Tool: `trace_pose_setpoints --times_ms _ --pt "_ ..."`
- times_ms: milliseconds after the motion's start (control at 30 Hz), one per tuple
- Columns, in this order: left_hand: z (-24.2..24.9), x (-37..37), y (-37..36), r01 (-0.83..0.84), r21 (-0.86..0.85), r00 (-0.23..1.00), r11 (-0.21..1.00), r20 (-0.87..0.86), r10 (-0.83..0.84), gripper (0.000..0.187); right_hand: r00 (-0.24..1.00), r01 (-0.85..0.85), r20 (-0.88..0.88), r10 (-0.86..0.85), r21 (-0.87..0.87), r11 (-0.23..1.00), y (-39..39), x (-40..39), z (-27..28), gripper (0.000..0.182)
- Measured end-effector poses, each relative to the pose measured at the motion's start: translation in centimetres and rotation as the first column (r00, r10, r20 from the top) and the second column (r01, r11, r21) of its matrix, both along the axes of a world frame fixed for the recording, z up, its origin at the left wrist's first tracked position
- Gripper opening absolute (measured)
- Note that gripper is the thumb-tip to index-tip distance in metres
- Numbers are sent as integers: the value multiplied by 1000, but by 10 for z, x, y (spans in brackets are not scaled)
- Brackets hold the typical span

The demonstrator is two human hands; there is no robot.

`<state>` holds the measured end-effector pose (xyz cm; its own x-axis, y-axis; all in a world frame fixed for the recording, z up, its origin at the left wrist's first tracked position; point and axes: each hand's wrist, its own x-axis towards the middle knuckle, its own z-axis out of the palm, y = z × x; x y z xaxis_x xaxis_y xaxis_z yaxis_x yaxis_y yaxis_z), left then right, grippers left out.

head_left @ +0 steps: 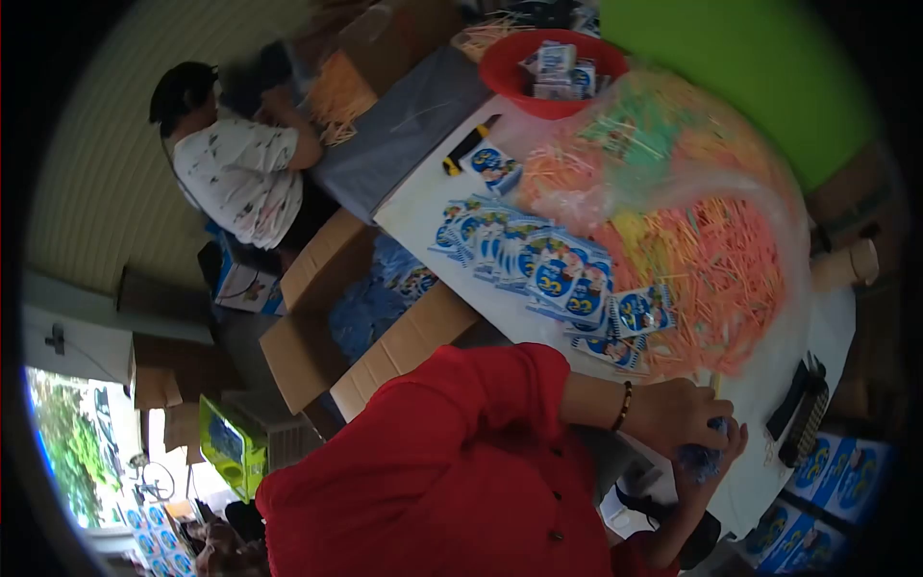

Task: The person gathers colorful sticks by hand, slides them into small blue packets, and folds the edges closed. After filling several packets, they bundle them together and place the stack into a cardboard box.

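Both hands meet close together over the right end of the white table (524,300). My left hand (683,415), with a beaded bracelet at the wrist, is closed on a crumpled blue packet (704,460). From below, my right hand (733,444) grips the same packet, its fingers curled round it. Fingers cover much of the packet. Just beyond the hands lies a large heap of thin pink, orange, yellow and green sticks (721,269) in clear plastic. Overlapping rows of blue-and-white printed packets (524,255) lie left of the heap.
A red bowl (505,72) with packets and a yellow-black cutter (471,144) are at the table's far side. An open carton (308,332) of blue packets stands left. Another person (240,163) works at a grey surface (404,135). Dark tools (803,413) lie at right.
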<state>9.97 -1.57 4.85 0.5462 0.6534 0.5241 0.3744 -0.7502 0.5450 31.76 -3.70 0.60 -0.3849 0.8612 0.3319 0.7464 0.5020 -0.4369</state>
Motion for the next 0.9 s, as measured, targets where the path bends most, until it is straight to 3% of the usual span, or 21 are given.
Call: trace_pose_setpoints --times_ms 33,100,133,200,233,267,300,367,400,433,500,567,600,633,667,700,800,867,900 --pt "14 -10 -9 -26 46 998 999 65 23 43 998 -63 -8 63 -5 998 1 -13 22 66" --pt "25 -39 -24 -93 95 987 991 136 80 38 977 -99 183 112 -77 992 -4 -41 64 84" --pt "29 -59 -37 -137 106 979 985 164 119 41 971 -140 186 151 -74 987 -5 -61 71 84" --pt "35 -105 -67 -226 116 960 967 194 201 43 957 -193 163 239 -255 947 -9 -107 81 94" --pt "35 -134 -84 -228 -83 927 970 287 242 46 946 -231 165 279 -259 938 -13 -133 85 94" --pt "33 -164 -101 -197 -275 880 941 374 293 50 940 -337 14 341 -134 932 -17 -158 88 94" --pt "26 -194 -118 -241 -295 834 925 425 352 53 902 -413 -133 410 3 911 -18 -177 88 95" --pt "13 -262 -159 -376 -366 749 851 421 512 57 871 -468 -135 473 68 881 -6 -190 75 97" --pt "9 -296 -183 -469 -411 703 781 362 613 58 849 -494 -138 510 136 859 -2 -194 69 100" --pt "0 -325 -207 -685 -313 595 658 282 753 56 843 -506 -134 521 134 852 -2 -198 68 100" --pt "-25 -376 -255 -908 -317 297 275 -22 954 52 879 -476 -133 458 -198 857 -1 -206 69 95" --pt "-81 -422 -290 -965 -261 42 -2 -164 986 49 873 -483 -76 481 -268 834 -3 -224 67 95" --pt "-105 -439 -296 -964 -266 40 -4 -161 986 49 864 -481 -26 502 -337 810 -5 -232 66 95" --pt "-127 -454 -300 -947 -295 -49 -128 -262 964 50 864 -480 -19 504 -336 810 -7 -243 68 95" --pt "-148 -468 -300 -917 -312 -128 -250 -362 923 51 788 -570 14 615 -362 738 -7 -256 72 85" --pt "-166 -479 -296 -914 -321 -125 -249 -360 925 51 696 -646 44 716 -395 653 -7 -265 74 76" --pt "-233 -507 -271 -862 -450 -30 -234 -415 909 58 603 -743 35 797 -338 577 -8 -271 59 69" --pt "-288 -523 -252 -950 -309 63 -53 -355 933 69 607 -723 28 794 -397 566 -10 -273 57 67" --pt "-292 -524 -241 -949 -313 83 -31 -344 935 69 610 -704 15 792 -449 550 -9 -274 55 66"
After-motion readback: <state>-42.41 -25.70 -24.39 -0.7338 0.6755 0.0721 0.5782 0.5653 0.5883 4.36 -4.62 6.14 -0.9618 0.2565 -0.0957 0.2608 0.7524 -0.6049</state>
